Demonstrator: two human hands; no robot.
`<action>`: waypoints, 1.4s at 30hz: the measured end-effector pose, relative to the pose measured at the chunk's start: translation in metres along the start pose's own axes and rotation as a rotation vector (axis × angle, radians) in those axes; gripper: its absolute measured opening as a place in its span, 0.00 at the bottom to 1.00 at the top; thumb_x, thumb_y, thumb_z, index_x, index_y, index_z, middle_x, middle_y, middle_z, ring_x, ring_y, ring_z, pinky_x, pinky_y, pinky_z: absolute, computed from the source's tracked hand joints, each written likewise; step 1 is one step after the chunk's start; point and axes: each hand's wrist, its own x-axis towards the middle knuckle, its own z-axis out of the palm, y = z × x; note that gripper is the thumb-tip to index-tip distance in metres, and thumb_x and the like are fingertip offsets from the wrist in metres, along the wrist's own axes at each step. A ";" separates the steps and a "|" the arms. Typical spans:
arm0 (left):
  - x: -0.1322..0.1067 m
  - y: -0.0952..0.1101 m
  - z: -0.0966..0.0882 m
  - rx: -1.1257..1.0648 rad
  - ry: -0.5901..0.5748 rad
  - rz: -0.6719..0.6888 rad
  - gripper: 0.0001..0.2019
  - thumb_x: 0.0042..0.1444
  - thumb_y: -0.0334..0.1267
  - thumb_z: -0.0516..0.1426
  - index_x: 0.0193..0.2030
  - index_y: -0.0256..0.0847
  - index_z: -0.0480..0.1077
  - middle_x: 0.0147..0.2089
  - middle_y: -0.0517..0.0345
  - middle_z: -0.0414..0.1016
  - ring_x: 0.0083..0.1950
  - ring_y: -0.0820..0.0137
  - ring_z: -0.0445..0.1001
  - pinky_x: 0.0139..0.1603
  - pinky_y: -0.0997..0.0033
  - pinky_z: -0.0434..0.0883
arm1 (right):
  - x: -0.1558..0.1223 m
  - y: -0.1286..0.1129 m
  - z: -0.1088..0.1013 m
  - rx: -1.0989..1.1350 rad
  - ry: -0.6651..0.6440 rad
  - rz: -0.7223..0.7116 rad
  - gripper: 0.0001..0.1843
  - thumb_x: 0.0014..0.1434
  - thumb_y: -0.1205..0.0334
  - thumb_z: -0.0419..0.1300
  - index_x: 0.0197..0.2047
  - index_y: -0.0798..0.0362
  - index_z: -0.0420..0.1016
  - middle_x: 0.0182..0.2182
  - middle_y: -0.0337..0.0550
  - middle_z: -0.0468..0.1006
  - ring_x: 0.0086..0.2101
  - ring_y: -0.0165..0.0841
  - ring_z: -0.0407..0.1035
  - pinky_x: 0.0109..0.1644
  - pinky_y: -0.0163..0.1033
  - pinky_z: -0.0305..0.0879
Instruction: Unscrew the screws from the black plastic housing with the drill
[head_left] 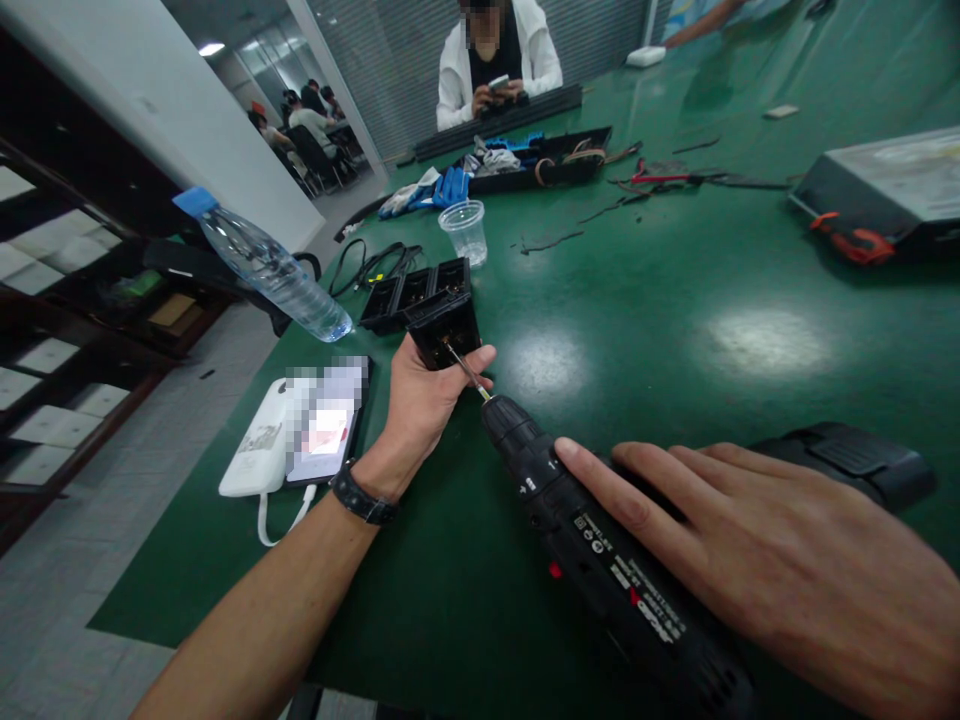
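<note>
My left hand (426, 395) is closed around a small black open box (442, 325), tilted so that its inside faces me. In my right hand (757, 545) is a black cordless drill (600, 560), lying on its side with its battery end out to the right. A long thin screwdriver bit (469, 372) runs from the drill's chuck into the box, its tip near a brass-coloured spot. Whether the tip sits in a screw is too small to tell. Just behind the box is a black tray (415, 290) with compartments holding small dark bits.
Left of my forearm lie a white power bank (251, 445) and a phone (330, 420), joined by a cable. A water bottle (277, 265), a plastic cup (465, 232) and gloves (427, 192) stand beyond. A grey case (885, 190) is at right; a person (499, 60) sits opposite.
</note>
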 end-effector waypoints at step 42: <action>-0.001 0.001 0.001 0.019 0.017 -0.002 0.24 0.44 0.48 0.73 0.41 0.40 0.70 0.40 0.56 0.78 0.32 0.71 0.77 0.30 0.65 0.80 | 0.000 0.000 0.002 0.008 0.020 -0.009 0.32 0.64 0.75 0.43 0.70 0.59 0.58 0.43 0.52 0.81 0.29 0.40 0.75 0.27 0.45 0.61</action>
